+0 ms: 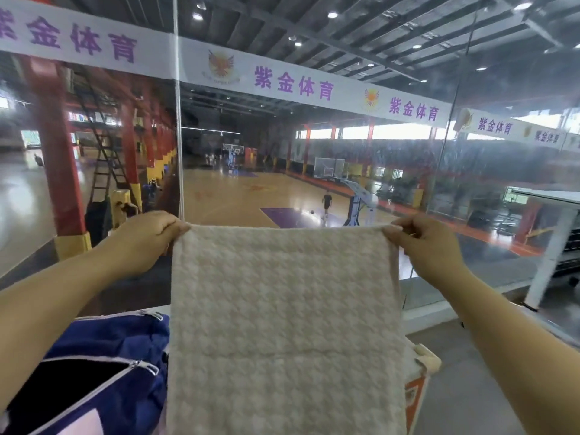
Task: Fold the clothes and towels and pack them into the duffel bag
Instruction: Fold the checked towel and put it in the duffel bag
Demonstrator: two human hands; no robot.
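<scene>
A beige textured towel (285, 324) hangs spread out flat in front of me, raised at chest height. My left hand (147, 240) pinches its top left corner and my right hand (426, 246) pinches its top right corner. The towel's lower end runs out of the frame. Below and to the left lies the blue duffel bag (119, 343) with its zip open, showing a dark inside. The towel hides the bag's right part.
A glass wall (94, 152) stands right in front, with a basketball court beyond it. A white ledge (433, 315) runs along its base. An orange and white box (417, 394) sits just right of the towel. Grey floor lies at the lower right.
</scene>
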